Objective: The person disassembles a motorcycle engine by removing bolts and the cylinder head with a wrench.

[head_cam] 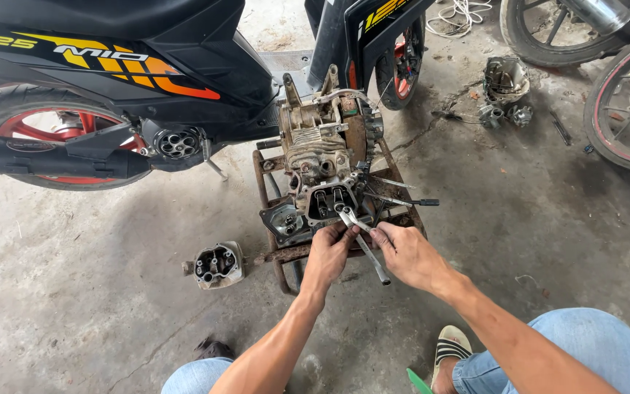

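- We are working at the open head of an engine (326, 157) that is sitting on a rusty stand (275, 252) on the concrete floor (96, 292), just in front of a black scooter (147, 66).
- Our left hand (329, 252) is curling loosely near the lower edge of the engine head; its fingers are half closed and touching the bottom of the casting and the wrench shank. We cannot tell whether it is truly clamping anything.
- Our right hand (406, 252) is closing around a wrench (362, 241), pinching its shank between thumb and fingers. The wrench is running from the heel of this grip up and away to the valve pocket, its ring end sitting on a fastener there.
- By our judgement, the step in hand is turning a nut or adjuster inside the head opening, with the left grip steadying and the right one driving.
- The next move is probably calling for a short swing of the wrench, keeping the ring square on the fastener so it is not slipping off.
- Just beyond the right grip, a second tool (402, 201) is lying across the stand.
- Well to the left of the left grip, a loose cover (216, 264) is lying on the floor.
- Far beyond the right grip, small parts (504, 91) are lying near another wheel (625, 102).
- Nearer to us than both grips, our knees in blue jeans (585, 350) and a sandal (452, 346) are showing.
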